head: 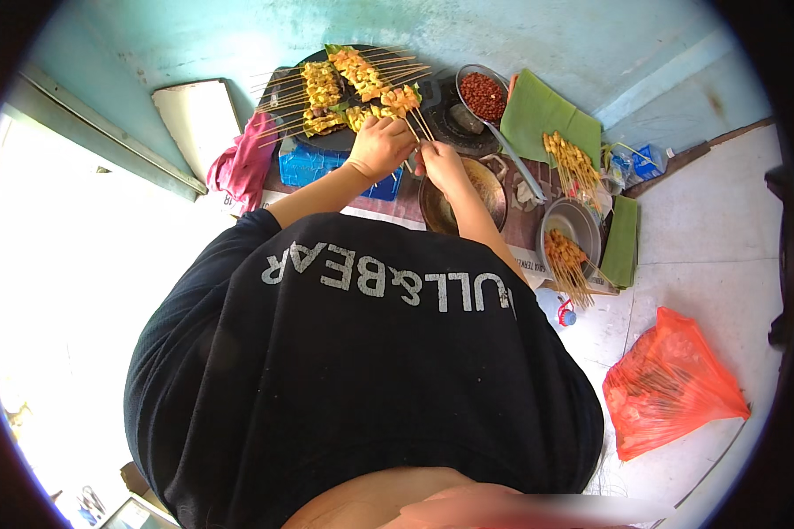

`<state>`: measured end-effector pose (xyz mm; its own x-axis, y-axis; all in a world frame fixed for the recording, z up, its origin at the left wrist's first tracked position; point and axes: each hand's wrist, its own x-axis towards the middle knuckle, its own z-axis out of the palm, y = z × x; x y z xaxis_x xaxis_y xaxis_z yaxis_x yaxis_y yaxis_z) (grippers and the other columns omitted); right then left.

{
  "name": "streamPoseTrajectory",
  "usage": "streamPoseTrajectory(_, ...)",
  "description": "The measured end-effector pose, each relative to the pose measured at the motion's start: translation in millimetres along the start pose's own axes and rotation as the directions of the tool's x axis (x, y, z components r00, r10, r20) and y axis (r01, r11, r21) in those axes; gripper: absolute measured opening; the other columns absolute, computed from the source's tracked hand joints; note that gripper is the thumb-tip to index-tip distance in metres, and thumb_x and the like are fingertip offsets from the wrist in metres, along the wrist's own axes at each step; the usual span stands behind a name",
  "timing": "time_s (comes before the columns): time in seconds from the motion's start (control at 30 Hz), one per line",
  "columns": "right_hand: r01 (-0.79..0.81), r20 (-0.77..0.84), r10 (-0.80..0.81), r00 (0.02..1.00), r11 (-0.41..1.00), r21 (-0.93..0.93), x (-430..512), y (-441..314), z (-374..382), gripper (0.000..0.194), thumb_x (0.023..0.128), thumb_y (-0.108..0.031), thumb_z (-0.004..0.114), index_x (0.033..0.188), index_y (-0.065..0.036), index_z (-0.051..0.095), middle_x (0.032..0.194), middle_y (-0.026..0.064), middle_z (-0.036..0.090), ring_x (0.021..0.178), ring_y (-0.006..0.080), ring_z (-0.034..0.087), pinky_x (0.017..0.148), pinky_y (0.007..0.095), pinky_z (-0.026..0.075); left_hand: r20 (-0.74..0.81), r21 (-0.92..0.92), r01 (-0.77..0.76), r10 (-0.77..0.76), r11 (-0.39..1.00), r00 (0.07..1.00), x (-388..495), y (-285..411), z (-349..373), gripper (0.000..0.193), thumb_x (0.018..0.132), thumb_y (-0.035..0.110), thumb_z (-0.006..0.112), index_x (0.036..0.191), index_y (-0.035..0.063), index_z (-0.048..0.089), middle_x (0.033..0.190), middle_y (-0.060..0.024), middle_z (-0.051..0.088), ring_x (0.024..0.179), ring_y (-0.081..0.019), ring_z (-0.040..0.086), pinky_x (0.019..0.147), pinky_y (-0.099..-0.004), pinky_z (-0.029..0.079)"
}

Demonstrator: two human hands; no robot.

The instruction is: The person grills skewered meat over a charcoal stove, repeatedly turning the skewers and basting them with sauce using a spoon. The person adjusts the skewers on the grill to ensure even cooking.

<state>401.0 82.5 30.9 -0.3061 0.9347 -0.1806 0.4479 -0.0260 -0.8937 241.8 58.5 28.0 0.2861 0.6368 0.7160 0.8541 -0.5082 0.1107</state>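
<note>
My left hand (383, 145) is over the near right edge of a round black griddle pan (287, 96), fingers bent down at the skewers; its fingertips are hidden. Beside it, my right hand (444, 165) pinches the stick ends of satay skewers (421, 122) whose orange meat (401, 99) lies at the pan's right edge. Rows of yellow meat skewers (321, 86) lie on the pan, their sticks pointing out left and right. Under my right forearm stands a worn wok (480, 192). A blue stove (314, 165) sits below the pan.
To the right are a bowl of peanuts (483, 96) with a ladle (517, 162), a banana leaf (549, 112), more skewers (572, 162) and a metal bowl (585, 221) of skewers. A pink cloth (245, 162) hangs left. On the floor are a water bottle (556, 311) and a red plastic bag (675, 387).
</note>
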Motion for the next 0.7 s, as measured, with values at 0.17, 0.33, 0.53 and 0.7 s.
streamPoseTrajectory(0.17,0.025,-0.057,-0.041,0.998,0.965,-0.26,-8.9,7.9,0.6,0.037,0.09,-0.028,0.041,0.08,0.002,0.061,0.065,0.0178,0.062,0.065,0.0336,0.063,0.066,0.0433,0.048,0.057,-0.161,0.137,-0.13,0.977,0.99,-17.3,13.5,-5.9,0.01,0.077,0.018,0.063,0.086,0.0154,0.067,0.081,-0.0008,0.054,0.08,-0.018,0.056,0.07,-0.0343,0.041)
streamPoseTrajectory(0.33,0.021,-0.092,-0.048,0.995,0.96,-0.28,-9.9,10.1,6.2,0.037,0.091,-0.028,0.042,0.083,0.001,0.061,0.073,0.021,0.063,0.075,0.0387,0.062,0.07,0.0463,0.047,0.512,-0.471,0.725,-0.513,0.503,0.689,-27.9,21.8,-10.1,0.023,0.085,0.023,0.058,0.099,0.0055,0.064,0.073,-0.0061,0.062,0.048,-0.0146,0.055,0.043,-0.0269,0.04)
streamPoseTrajectory(0.53,0.046,-0.116,-0.135,0.984,0.825,-0.564,-13.3,0.5,9.4,0.039,0.091,-0.033,0.043,0.084,-0.001,0.063,0.085,0.0226,0.064,0.083,0.0401,0.061,0.074,0.0468,0.048,0.852,-0.367,0.922,-0.443,-0.122,0.28,-15.3,22.9,-10.1,0.027,0.088,0.026,0.054,0.105,0.0048,0.056,0.071,-0.0064,0.06,0.047,-0.0136,0.053,0.041,-0.0261,0.039)
streamPoseTrajectory(0.7,-0.08,-0.177,-0.036,0.984,0.792,-0.606,-34.7,3.9,-7.7,0.039,0.09,-0.038,0.046,0.088,-0.003,0.062,0.089,0.021,0.064,0.087,0.0393,0.061,0.075,0.0472,0.048,0.741,-0.468,0.876,-0.489,0.115,0.46,-20.2,14.7,-9.2,0.028,0.086,0.02,0.057,0.108,0.0031,0.052,0.068,-0.0053,0.056,0.047,-0.0122,0.053,0.039,-0.0238,0.039)
